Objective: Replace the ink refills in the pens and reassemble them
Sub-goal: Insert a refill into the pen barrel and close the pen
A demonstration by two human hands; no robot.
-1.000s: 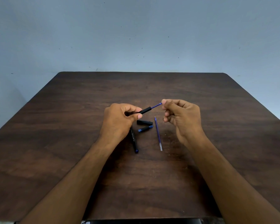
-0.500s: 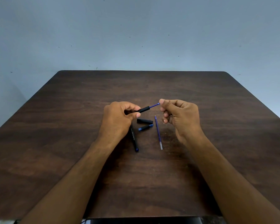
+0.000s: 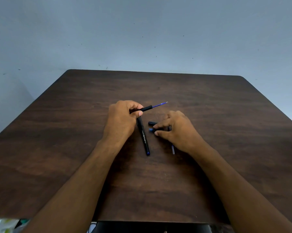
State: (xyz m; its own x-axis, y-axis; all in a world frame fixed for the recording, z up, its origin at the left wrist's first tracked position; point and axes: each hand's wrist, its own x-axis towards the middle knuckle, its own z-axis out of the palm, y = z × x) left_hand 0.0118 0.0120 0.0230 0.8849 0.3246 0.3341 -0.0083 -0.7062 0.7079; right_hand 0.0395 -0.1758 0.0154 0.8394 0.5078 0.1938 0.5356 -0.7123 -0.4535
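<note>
My left hand (image 3: 123,120) grips a black pen barrel (image 3: 146,108) held above the table, with a blue refill (image 3: 159,104) sticking out of its right end. My right hand (image 3: 177,130) is down on the table, thumb and forefinger pinched on a small black-and-blue pen piece (image 3: 151,130). A short black piece (image 3: 152,123) lies just beyond those fingers. A whole black pen (image 3: 144,137) lies between my hands, its blue end toward me. A loose refill (image 3: 173,149) lies under my right hand, only its near end showing.
The dark wooden table (image 3: 226,115) stands against a pale blue wall. A black object (image 3: 150,227) sits below the table's near edge. Some pale items show at the bottom left corner.
My right hand let go of the refill tip and dropped to the table onto the small black-and-blue piece. The left hand keeps holding the barrel with the refill in it.
</note>
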